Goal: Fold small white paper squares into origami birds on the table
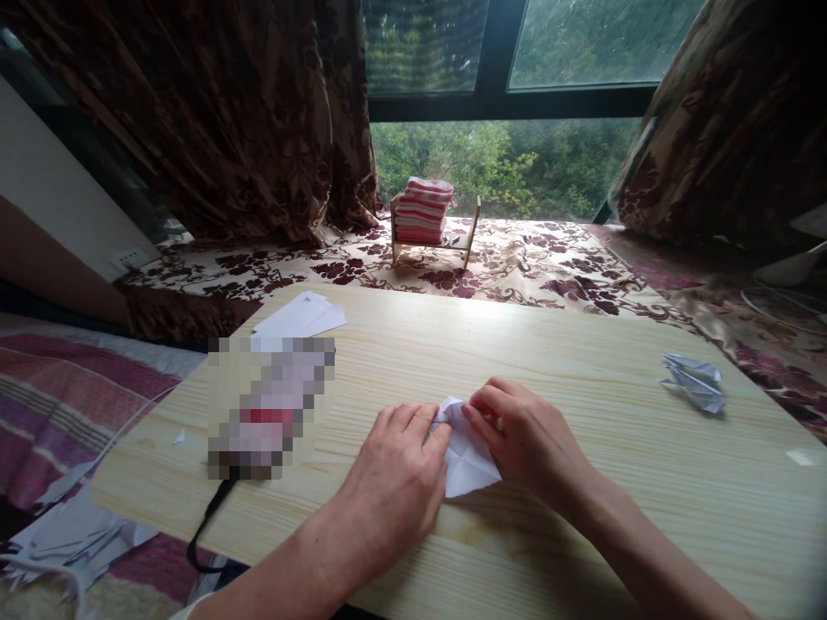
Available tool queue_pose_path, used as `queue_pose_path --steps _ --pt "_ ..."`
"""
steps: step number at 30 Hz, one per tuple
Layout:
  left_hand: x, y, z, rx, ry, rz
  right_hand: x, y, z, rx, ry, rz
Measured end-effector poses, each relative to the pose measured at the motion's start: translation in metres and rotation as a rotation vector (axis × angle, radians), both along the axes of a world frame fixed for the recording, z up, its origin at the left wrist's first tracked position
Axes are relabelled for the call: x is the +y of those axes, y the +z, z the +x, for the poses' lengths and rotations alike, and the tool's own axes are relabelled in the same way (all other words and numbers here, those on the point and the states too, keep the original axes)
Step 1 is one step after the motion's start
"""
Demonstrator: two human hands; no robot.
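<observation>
A small sheet of white paper (470, 461) with crease lines lies on the light wooden table (581, 534) between my hands. My left hand (404, 461) rests over its left side, fingers bent and pressing near the upper left edge. At the upper right edge, my right hand (517, 422) pinches the paper between thumb and curled fingers. The far end of the sheet is folded up a little there. My left fingers hide part of the paper's left side.
White sheets (301, 317) lie at the table's back left, near a pixelated object with a black strap (213, 517). Folded paper pieces (694, 381) sit at right, beside a scrap (803, 457). Beyond the table, a small wooden rack (471, 232) holds stacked red-and-white cloths (423, 211).
</observation>
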State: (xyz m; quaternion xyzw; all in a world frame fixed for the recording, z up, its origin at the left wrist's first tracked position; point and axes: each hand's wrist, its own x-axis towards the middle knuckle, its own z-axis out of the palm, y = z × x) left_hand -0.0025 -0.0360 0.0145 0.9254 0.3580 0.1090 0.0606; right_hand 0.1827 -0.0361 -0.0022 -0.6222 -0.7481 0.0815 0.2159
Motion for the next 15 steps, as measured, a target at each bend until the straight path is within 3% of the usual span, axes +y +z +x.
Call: queue_pose_path --steps 8,15 --pt "0.001 -0.006 -0.004 -0.116 -0.017 0.018 -0.002 0.012 0.007 0.092 -0.004 -0.068" --pt "0.002 -0.01 -0.004 -0.312 0.032 -0.1 -0.002 0.005 0.002 0.06 0.063 -0.022"
